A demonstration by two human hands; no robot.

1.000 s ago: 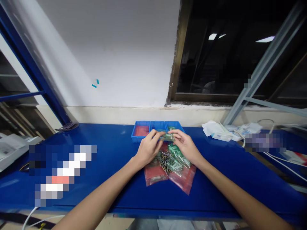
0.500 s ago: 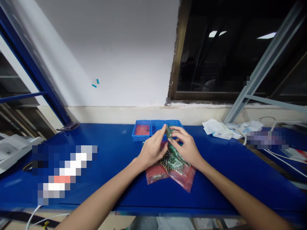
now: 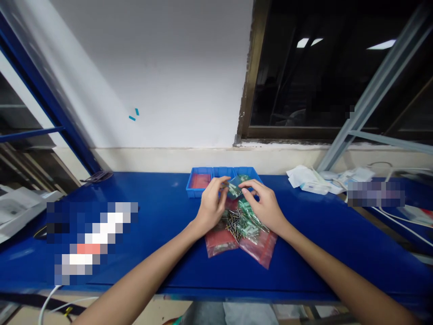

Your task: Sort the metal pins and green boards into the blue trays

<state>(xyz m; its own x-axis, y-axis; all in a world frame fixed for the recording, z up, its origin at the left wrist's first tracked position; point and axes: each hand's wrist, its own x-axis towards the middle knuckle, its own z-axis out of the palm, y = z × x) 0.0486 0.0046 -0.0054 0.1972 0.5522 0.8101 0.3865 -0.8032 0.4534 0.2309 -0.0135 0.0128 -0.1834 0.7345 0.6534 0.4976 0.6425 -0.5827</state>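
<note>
A small clear plastic bag (image 3: 233,190) with several pale plugs inside is held up between my two hands. My left hand (image 3: 214,201) is closed at the bag's left edge, thumb and fingers bent toward each other. On the other edge, my right hand (image 3: 264,204) pinches with thumb and forefinger. Below them lies a loose pile of dark and brassy screws (image 3: 236,222), beside pale green wall plugs (image 3: 249,231) in or on clear plastic. Two red-tinted plastic bags lie under the piles, a left bag (image 3: 220,241) and a right bag (image 3: 260,252).
Behind my hands stand joined blue bins; the left bin (image 3: 199,195) holds red bags and the right holds greenish clear bags. White packets (image 3: 307,179) and cables lie at the right on the blue table (image 3: 162,216). A blurred-out long object (image 3: 101,239) lies left.
My hands have drawn slightly apart, and the small bag is now spread flat between them, with its plugs visible. Greenish bags in the right bin have come into view.
</note>
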